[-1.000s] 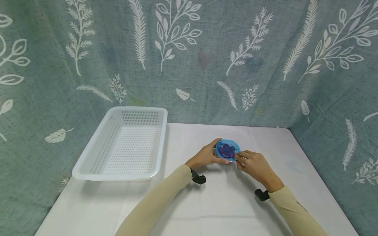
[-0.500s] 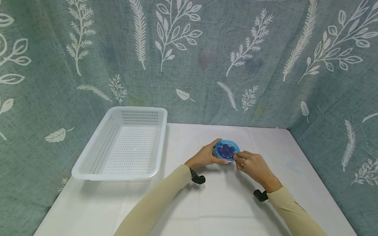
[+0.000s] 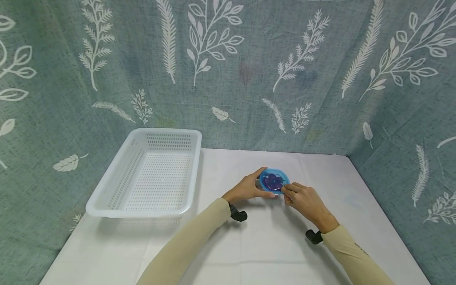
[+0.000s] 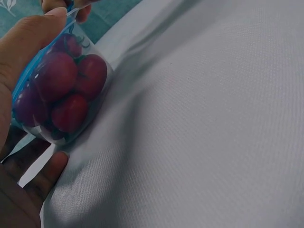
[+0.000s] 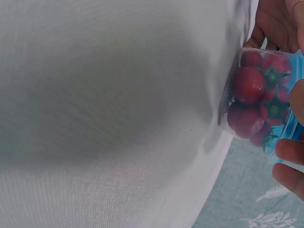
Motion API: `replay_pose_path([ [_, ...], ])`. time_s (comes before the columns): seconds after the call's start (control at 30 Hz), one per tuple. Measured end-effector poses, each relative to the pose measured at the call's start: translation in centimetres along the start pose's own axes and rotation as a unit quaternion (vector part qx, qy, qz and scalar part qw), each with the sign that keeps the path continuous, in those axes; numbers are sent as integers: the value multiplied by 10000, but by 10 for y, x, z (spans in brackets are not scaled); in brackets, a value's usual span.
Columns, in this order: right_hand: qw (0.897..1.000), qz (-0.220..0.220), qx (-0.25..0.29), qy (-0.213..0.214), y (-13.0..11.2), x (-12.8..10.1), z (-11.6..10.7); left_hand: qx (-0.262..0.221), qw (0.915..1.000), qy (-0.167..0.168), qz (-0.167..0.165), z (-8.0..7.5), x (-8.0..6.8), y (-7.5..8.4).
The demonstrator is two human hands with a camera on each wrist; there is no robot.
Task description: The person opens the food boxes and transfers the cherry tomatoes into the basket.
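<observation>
A small clear tub (image 3: 273, 181) with a blue lid stands on the white table (image 3: 270, 245), filled with red cherry tomatoes (image 4: 61, 90). My left hand (image 3: 258, 186) grips the tub's left side, thumb in front and fingers behind. My right hand (image 3: 289, 192) pinches the lid's rim at the near right edge. In the left wrist view my thumb (image 4: 28, 42) lies along the tub's wall. In the right wrist view the tub (image 5: 256, 99) sits against my fingers (image 5: 289, 164), and the other hand's palm (image 5: 278, 23) shows behind it.
A white perforated plastic basket (image 3: 142, 211) with nothing in it sits at the table's back left. Teal cloth with a white leaf print (image 3: 249, 71) hangs behind and on both sides. The table's front edge is near my elbows.
My right hand has drawn very slightly in toward the lid's edge. The tub and my left hand have stayed where they were.
</observation>
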State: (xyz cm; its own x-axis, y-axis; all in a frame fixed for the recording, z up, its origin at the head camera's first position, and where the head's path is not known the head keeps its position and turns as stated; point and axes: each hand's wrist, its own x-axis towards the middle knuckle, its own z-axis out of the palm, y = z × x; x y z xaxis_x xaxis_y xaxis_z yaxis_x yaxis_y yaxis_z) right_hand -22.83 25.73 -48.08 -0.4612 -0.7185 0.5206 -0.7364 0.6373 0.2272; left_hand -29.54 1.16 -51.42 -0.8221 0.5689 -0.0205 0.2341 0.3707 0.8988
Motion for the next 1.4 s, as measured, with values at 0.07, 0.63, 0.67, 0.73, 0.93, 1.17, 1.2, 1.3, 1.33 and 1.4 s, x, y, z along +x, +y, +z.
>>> replay_pose_path([
  [0.07, 10000, 8, 18, -1, 0, 1, 0, -29, 10000, -33, -2, -1, -1, 0],
  [0.63, 9999, 47, -96, -22, -2, 1, 1, -38, 10000, -28, -20, -1, 0, -4],
  [0.67, 9999, 47, -95, -21, -2, 1, 1, -37, 10000, -25, -26, -1, 0, -4],
  [0.73, 9999, 50, -85, -21, -2, 1, 2, 5, 10000, -27, -53, -1, 0, -4],
  [0.93, 9999, 85, -82, -39, -2, 1, 1, 110, 9999, 8, -102, 0, 1, -4],
  [1.17, 9999, 138, -18, -5, -2, 1, 1, 114, 9999, 32, -103, 1, 1, -3],
  [1.2, 9999, 134, -17, -3, -2, 1, 1, 110, 9999, 29, -96, 1, 1, -3],
  [1.3, 9999, 118, -34, -13, -1, 1, 1, 90, 9999, 26, -86, 1, 1, -3],
  [1.33, 9999, 123, -11, -20, -1, 1, 1, 75, 9999, 30, -83, 1, 1, -3],
  [1.4, 9999, 147, 50, -33, -1, 1, 1, 56, 10000, 30, -68, 1, 2, -3],
])
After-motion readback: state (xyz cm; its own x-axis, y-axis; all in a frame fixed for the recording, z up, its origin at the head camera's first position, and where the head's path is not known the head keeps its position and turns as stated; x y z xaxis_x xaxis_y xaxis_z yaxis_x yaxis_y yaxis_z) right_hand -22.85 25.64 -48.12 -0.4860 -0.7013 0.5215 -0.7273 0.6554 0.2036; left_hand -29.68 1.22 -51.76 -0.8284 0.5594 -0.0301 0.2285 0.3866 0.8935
